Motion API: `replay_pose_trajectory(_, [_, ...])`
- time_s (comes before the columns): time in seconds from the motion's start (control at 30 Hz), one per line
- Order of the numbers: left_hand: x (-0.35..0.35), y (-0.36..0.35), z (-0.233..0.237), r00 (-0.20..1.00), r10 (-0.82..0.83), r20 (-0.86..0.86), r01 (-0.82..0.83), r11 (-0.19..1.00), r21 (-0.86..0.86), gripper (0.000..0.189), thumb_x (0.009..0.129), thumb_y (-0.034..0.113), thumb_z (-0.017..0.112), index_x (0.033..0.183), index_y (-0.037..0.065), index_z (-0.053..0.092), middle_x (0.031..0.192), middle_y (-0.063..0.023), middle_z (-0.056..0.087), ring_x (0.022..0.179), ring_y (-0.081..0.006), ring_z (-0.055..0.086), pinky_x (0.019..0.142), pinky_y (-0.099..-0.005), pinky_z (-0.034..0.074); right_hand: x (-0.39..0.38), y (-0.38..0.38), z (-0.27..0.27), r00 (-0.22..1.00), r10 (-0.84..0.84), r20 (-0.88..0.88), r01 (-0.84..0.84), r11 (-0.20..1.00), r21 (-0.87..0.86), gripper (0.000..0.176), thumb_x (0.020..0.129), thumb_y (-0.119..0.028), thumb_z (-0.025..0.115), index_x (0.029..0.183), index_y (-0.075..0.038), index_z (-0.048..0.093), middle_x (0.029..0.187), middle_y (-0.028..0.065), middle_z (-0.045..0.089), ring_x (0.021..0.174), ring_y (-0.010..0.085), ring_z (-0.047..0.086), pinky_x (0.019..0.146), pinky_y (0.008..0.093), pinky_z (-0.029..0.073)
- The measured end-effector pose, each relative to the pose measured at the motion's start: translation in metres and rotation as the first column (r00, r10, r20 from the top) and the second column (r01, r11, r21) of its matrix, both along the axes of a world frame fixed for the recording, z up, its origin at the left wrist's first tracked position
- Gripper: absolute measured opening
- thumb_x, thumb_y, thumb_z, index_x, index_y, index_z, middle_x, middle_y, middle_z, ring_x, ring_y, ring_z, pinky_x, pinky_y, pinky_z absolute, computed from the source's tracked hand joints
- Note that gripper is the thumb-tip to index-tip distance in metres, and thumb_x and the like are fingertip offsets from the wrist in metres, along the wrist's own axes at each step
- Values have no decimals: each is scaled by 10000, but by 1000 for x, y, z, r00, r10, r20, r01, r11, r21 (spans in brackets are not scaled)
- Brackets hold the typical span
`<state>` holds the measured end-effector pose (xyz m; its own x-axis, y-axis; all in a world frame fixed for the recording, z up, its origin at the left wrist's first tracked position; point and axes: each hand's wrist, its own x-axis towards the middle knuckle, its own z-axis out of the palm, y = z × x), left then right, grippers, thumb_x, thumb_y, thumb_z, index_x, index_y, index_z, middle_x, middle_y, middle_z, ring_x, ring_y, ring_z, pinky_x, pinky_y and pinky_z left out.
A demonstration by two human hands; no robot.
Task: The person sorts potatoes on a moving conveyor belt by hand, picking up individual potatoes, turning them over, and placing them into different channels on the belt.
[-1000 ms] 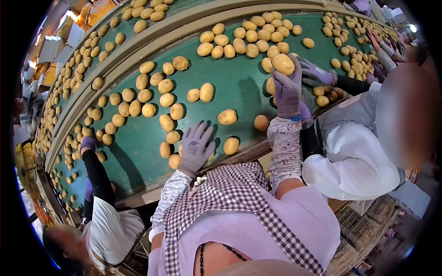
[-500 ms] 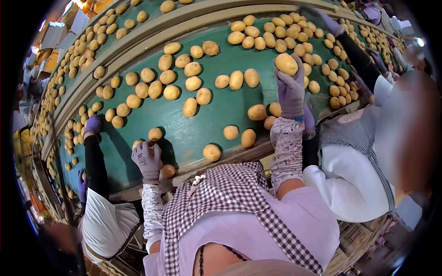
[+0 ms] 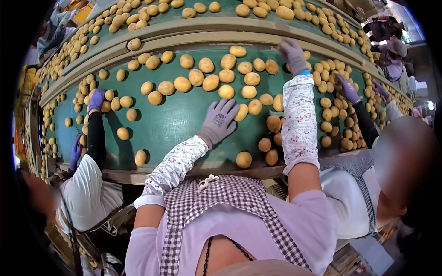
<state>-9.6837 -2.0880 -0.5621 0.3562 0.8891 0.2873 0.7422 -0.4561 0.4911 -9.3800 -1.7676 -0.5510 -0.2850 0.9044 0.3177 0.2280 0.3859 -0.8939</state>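
— What is seen at the left?
— A co-worker's gloved hand (image 3: 96,99) is laid among potatoes on the green belt (image 3: 175,115).
— And the left hand?
— The left hand (image 3: 220,120) is laid flat on the belt with its fingers spread, and nothing is pinched. A long potato (image 3: 241,112) is touched by the fingertips, just right and far of the palm. Its long axis is set roughly near to far.
— The right hand?
— The right hand (image 3: 293,54) is stretched up to the far rail (image 3: 193,34), well apart from that potato. It is blurred, so whether anything is gripped cannot be told. The left hand is much the nearer.
— The room?
— Another loaded belt is seen beyond the rail, and a second co-worker's hand (image 3: 347,88) at the right.
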Motion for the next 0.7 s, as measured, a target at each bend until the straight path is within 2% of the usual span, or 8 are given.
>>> replay_pose_trajectory(0.07, [-12,-16,-4,1000,10,1,-10,1000,-21,589,914,260,703,1466,100,571,1490,-174,561,1411,-385,505,1178,-538,379,-11,10,-28,810,-3,587,242,912,-330,452,913,-258,737,1318,-60,699,1391,198,687,1157,273,737,988,428,587])
replay_pose_trajectory(0.27, [-30,-67,4,986,-160,38,158,986,49,567,899,269,702,1429,98,594,1481,-150,570,1388,-344,525,1147,-527,399,-108,-117,-54,739,-343,580,484,869,-102,580,866,-389,751,1359,-112,621,1319,257,630,1282,465,582,1140,499,467])
replay_pose_trajectory(0.4, [-11,-92,-24,886,-461,43,455,884,108,459,868,289,711,1298,137,656,1395,-86,614,1363,-280,536,1133,-498,400,-153,-154,-31,634,28,773,200,960,-198,652,822,-386,798,1350,-51,610,1316,234,642,1297,408,588,1134,465,475])
replay_pose_trajectory(0.47, [-27,-99,-18,845,-534,-37,534,845,-3,456,884,292,702,1313,144,650,1397,-82,612,1381,-277,524,1158,-497,383,-158,-134,20,684,354,638,33,859,-511,538,866,-320,794,1303,-48,636,1327,206,650,1250,352,631,1094,422,517])
replay_pose_trajectory(0.53, [-54,-105,-22,888,-459,-36,460,888,10,463,890,283,697,1325,134,645,1401,-80,610,1384,-279,522,1167,-499,379,-135,-87,-7,934,40,-356,-282,696,-660,364,959,-241,739,1242,-27,658,1270,205,675,1173,309,680,1045,380,548])
replay_pose_trajectory(0.57, [-67,-105,-24,920,-391,-36,393,919,46,469,895,275,692,1336,125,639,1404,-77,608,1386,-280,520,1176,-501,374,-133,-77,-18,930,46,-364,-293,691,-661,364,959,-241,739,1242,-27,658,1270,205,675,1173,309,680,1045,380,548])
replay_pose_trajectory(0.63, [-98,-104,-14,958,-284,-41,287,954,91,445,859,259,708,1282,132,650,1340,-70,613,1352,-278,534,1141,-495,399,-124,-67,-35,983,-18,183,90,914,-395,350,1013,-278,672,1274,-45,659,1302,215,675,1230,359,662,1065,438,539])
replay_pose_trajectory(0.7, [-124,-103,1,990,-144,-7,143,976,164,405,829,237,717,1217,137,657,1246,-65,630,1311,-280,555,1126,-503,416,-127,-53,-58,739,-275,615,271,957,102,352,1067,-314,605,1306,-62,660,1335,225,675,1287,408,645,1086,495,530])
